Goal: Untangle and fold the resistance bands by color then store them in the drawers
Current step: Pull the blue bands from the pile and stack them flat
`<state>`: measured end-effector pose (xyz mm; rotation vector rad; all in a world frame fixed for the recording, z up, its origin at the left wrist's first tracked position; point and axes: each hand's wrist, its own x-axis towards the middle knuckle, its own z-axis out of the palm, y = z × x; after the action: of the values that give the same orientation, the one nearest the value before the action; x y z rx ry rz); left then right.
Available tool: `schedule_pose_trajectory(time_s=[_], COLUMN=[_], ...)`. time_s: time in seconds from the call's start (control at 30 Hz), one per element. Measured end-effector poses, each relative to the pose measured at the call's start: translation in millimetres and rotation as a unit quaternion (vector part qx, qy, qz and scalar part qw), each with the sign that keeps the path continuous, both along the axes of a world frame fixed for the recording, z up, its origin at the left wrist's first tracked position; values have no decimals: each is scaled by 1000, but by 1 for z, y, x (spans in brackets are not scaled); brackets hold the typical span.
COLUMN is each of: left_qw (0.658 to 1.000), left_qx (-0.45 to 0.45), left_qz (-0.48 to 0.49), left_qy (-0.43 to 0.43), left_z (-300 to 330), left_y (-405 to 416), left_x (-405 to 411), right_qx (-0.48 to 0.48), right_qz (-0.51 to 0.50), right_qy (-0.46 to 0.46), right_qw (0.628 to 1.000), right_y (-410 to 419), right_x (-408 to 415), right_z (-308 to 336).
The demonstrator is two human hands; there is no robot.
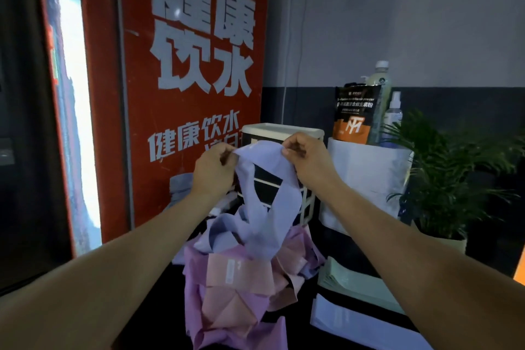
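left hand (214, 169) pinched on one top edge of lavender band (262, 167); right hand (302, 155) pinched on the other edge | band lifted, hanging into tangled pile (241, 278) of pink and peach bands | drawer unit (284, 133) behind; folded green band (358, 281) and folded lavender band (341, 318) at right

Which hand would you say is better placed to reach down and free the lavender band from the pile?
Probably the left hand. Both hands pinch the lavender band, but its lower end disappears into the pink and peach pile below the left forearm, while the right hand sits farther from it, toward the folded stacks.
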<state>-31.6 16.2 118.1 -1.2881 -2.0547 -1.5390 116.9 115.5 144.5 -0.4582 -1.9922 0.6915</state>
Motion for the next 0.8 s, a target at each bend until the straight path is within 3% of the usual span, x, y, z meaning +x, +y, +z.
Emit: schedule_pose_trajectory(time_s=[0.3, 0.5, 0.8], left_qw=[989, 987, 967], left_qx=[63, 44, 30], left_qz=[-61, -133, -231], left_qy=[-117, -74, -101], left_z=[27, 30, 40], left_y=[-10, -17, -25], left_x=[6, 28, 51], right_qx=[-7, -48, -127], right_qz=[-42, 17, -1], right_qy=[-55, -26, -23], right_qw=[998, 998, 992], right_y=[-9, -28, -33], right_x=[0, 3, 26], right_z=[1, 10, 10])
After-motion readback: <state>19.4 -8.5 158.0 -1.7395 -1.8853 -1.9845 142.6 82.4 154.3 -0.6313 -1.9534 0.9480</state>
